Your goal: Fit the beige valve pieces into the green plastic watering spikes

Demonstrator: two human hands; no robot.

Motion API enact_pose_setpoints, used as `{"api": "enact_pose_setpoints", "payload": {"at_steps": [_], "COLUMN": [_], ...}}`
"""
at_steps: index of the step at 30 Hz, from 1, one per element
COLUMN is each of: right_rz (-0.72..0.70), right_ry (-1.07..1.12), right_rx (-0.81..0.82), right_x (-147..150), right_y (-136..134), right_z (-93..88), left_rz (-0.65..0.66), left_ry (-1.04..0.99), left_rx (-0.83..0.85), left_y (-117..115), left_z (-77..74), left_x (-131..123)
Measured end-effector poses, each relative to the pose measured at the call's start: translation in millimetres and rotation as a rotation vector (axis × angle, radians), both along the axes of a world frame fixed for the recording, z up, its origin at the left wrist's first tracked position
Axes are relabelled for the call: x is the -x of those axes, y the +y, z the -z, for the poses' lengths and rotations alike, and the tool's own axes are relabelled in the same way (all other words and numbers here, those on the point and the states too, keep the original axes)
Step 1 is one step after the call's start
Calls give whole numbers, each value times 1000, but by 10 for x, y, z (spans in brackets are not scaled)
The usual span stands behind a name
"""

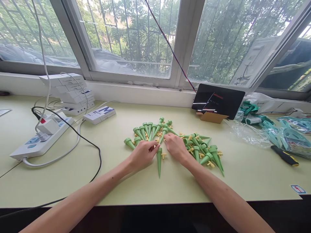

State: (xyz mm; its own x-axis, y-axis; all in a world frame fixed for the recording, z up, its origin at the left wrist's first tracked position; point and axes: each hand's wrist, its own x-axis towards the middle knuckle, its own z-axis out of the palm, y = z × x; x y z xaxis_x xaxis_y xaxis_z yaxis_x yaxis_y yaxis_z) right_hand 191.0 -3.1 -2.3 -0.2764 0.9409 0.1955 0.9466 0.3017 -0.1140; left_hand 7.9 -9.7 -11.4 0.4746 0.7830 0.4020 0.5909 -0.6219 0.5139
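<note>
A heap of green plastic cone spikes (196, 149) mixed with small yellow valve pieces (211, 164) lies on the pale green table (121, 181). My left hand (143, 153) rests palm down with curled fingers beside one green spike (159, 161) that points toward me. My right hand (175, 146) is next to it, fingers pinched over the top of another spike (164, 132) near a small yellow piece (164, 156). What either hand grips is hidden under the fingers.
A white power strip (36, 139) with plugs and a black cable (92, 145) lies at left, with stacked white boxes (70, 92) behind. A dark tablet (217, 100) leans at the window. Bags of teal parts (289, 136) and a black-yellow screwdriver (284, 156) sit at right.
</note>
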Motion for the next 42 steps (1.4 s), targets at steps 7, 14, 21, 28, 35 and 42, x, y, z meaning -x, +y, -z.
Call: {"api": "enact_pose_setpoints", "payload": {"at_steps": [7, 14, 21, 28, 35, 42], "right_rz": [4, 20, 15, 6, 19, -49], "right_ry": [13, 14, 29, 60, 116, 239], "right_rx": [10, 12, -31, -68, -120, -267], "right_x": [-3, 6, 7, 12, 24, 25], "right_y": [-3, -11, -31, -69, -108, -124], "right_z": [15, 28, 56, 35, 35, 72], "left_rz": [4, 9, 8, 0, -8, -15], "left_ry": [4, -3, -5, -10, -19, -23], "left_rx": [2, 6, 0, -4, -6, -19], "left_y": [-14, -6, -1, 6, -3, 2], "left_z": [-9, 2, -5, 9, -1, -7], "left_x": [5, 1, 3, 10, 12, 17]}}
